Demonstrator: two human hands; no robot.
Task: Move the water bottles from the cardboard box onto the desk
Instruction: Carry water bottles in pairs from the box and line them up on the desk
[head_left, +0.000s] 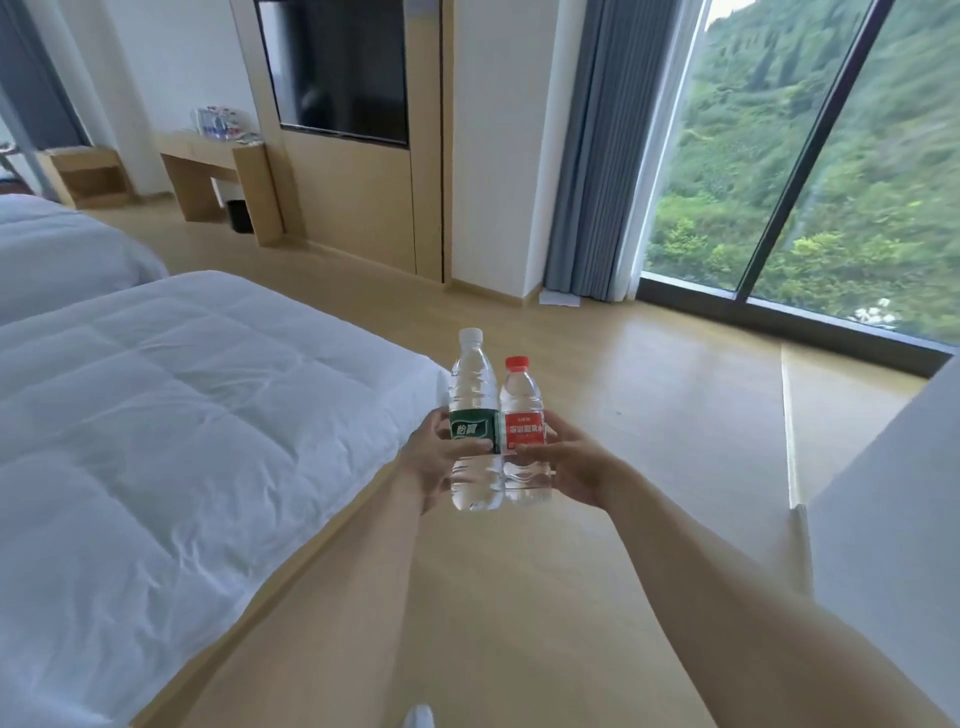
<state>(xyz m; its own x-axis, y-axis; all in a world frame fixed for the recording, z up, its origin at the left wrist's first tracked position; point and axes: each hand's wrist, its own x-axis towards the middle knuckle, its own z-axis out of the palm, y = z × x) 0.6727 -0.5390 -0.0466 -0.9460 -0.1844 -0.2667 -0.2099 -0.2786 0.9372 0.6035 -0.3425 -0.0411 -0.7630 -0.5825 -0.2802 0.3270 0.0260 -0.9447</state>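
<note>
Two clear water bottles are held upright, side by side and touching, above the wooden floor. My left hand (434, 457) grips the taller bottle with a white cap and green label (471, 395). My right hand (569, 467) grips the shorter bottle with a red cap and red label (521, 400). The wooden desk (208, 156) stands far off at the back left against the wall, with several small items on its top. No cardboard box is in view.
A white bed (156, 415) fills the left side, and a second bed (62, 244) lies behind it. A dark bin (240, 215) sits under the desk. A wall TV (337, 67), grey curtain (597, 156) and floor-length window (805, 182) lie ahead. A white surface (893, 493) rises at the right.
</note>
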